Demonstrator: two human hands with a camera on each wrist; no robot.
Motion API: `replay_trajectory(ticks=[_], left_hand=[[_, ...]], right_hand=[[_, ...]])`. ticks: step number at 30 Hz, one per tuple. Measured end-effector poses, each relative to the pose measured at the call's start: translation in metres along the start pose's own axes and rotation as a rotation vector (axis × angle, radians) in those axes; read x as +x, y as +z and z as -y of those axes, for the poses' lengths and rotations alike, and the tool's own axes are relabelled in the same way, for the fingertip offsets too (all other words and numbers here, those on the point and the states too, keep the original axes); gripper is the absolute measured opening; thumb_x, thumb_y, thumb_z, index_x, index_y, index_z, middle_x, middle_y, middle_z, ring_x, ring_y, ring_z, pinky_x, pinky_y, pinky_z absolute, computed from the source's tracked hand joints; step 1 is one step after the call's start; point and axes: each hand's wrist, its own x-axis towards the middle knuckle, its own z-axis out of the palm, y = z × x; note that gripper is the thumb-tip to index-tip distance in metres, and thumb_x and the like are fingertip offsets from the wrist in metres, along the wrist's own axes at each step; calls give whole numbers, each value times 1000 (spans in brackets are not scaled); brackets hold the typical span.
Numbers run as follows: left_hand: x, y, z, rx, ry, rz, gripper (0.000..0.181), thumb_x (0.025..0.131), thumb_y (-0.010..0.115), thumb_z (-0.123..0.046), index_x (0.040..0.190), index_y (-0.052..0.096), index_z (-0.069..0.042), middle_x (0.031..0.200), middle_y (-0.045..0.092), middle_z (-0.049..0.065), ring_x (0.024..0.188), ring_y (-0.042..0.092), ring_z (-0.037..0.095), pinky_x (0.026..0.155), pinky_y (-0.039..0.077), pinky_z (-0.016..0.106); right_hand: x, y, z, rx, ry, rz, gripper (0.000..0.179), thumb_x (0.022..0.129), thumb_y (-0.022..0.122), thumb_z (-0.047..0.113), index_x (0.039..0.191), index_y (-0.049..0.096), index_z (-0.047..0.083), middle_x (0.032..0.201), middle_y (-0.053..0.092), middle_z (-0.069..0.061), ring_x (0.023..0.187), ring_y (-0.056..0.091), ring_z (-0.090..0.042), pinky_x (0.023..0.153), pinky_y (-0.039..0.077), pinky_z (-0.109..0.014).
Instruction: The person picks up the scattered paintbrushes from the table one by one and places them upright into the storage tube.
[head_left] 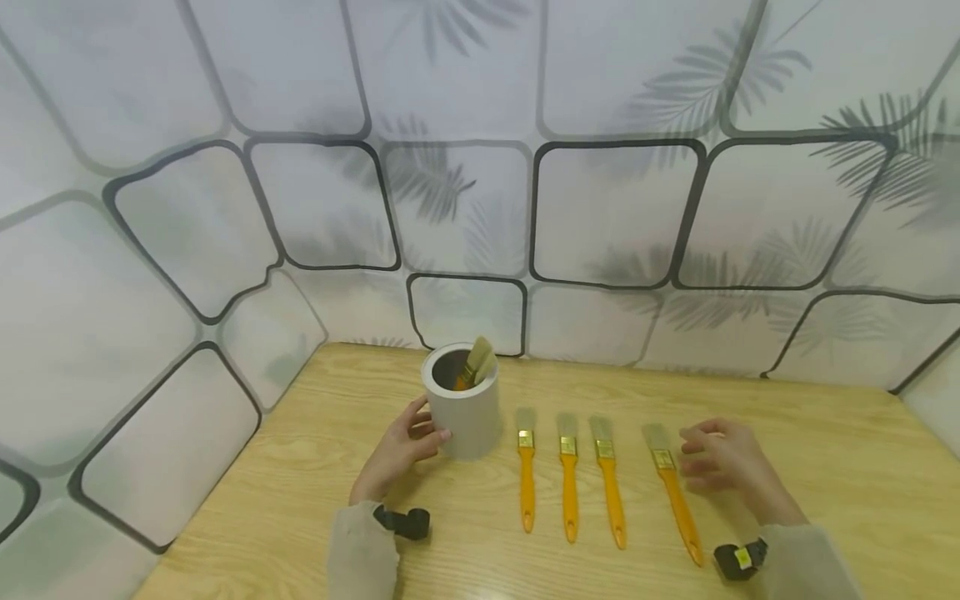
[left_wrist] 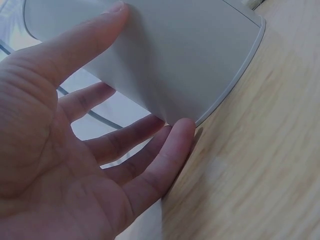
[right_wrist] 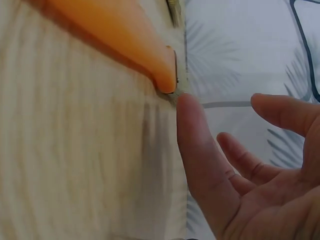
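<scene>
A grey-white cylindrical can [head_left: 467, 421] stands upright on the wooden table, bristles of a paintbrush [head_left: 477, 360] sticking out of its top. My left hand [head_left: 405, 446] holds the can's left side, thumb in front and fingers toward the back; the left wrist view shows the thumb [left_wrist: 95, 42] against its grey wall. Several paintbrushes with orange handles lie in a row to the right of the can, bristles away from me. Just right of the rightmost paintbrush [head_left: 678, 504] is my right hand [head_left: 727, 462], fingers loosely bent and holding nothing.
Three other paintbrushes, the left one [head_left: 527, 483], the middle one [head_left: 570, 492] and the right one [head_left: 611, 492], lie between the can and the rightmost brush. A patterned curtain-like wall [head_left: 465, 208] rises behind the table [head_left: 300, 467] and along its left side.
</scene>
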Motion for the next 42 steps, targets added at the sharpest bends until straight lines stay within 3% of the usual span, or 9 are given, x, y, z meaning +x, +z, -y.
replay_trajectory(ticks=[9, 16, 21, 27, 32, 42], left_hand=[[0, -1, 0, -8, 5, 10, 73, 97, 69, -8, 158, 30, -4, 148, 39, 33, 132, 46, 50, 96, 53, 52], [0, -1, -1, -17, -5, -2, 74, 96, 70, -7, 158, 30, -3, 148, 39, 33, 132, 46, 50, 96, 53, 52], [0, -1, -1, -18, -6, 5, 74, 96, 69, -8, 158, 29, -3, 148, 39, 33, 132, 46, 50, 96, 52, 53], [0, -2, 0, -10, 0, 5, 74, 96, 69, -6, 158, 29, -3, 147, 40, 34, 131, 46, 50, 95, 53, 53], [1, -2, 0, -10, -3, 6, 73, 96, 68, -5, 158, 29, -3, 146, 40, 34, 131, 46, 50, 96, 53, 53], [2, -1, 1, 3, 0, 2, 73, 96, 68, -5, 158, 30, -2, 146, 41, 34, 130, 47, 50, 95, 54, 52]], right_hand=[[1, 0, -8, 12, 47, 36, 45, 103, 57, 15, 128, 39, -18, 89, 69, -4, 70, 68, -15, 63, 62, -35], [1, 1, -13, -1, 38, 89, 51, 100, 61, 13, 132, 37, -19, 92, 67, -8, 74, 67, -16, 64, 62, -37], [2, 2, -16, -63, 19, 110, 48, 93, 68, 8, 125, 43, -18, 97, 62, -13, 79, 64, -17, 65, 62, -36], [2, 11, -14, -188, -14, 105, 52, 85, 78, 6, 119, 47, -18, 97, 57, -19, 68, 62, -17, 60, 60, -32], [1, 18, -9, -293, -18, 84, 54, 82, 82, 7, 117, 48, -16, 100, 53, -23, 68, 61, -19, 61, 60, -34], [-2, 20, -9, -333, -77, 87, 46, 81, 79, 0, 112, 49, -15, 89, 57, -16, 61, 59, -20, 57, 59, -35]])
